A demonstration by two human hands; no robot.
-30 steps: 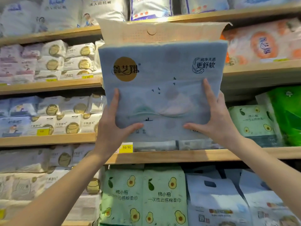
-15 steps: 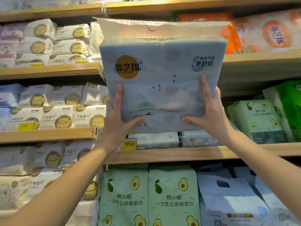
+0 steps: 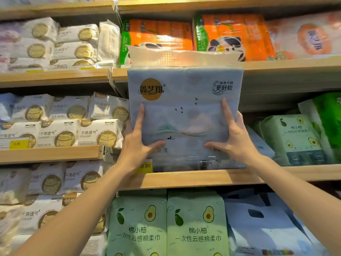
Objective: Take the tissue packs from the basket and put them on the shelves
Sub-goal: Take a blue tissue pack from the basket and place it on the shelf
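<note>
Two hands, left hand and right hand, hold the pale blue tissue pack at the middle shelf opening. Thumbs and index fingers are spread on its front; the other fingers are hidden. Risk: the top flap snags the upper shelf, or the slick wrap slips.

tissue pack lowered, closer to middle shelf

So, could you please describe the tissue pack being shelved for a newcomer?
Find the wooden shelf with the yellow price tag. Above it, the left hand and right hand hold the tissue pack. Unlike the green avocado pack beside it, it is pale blue.
</note>
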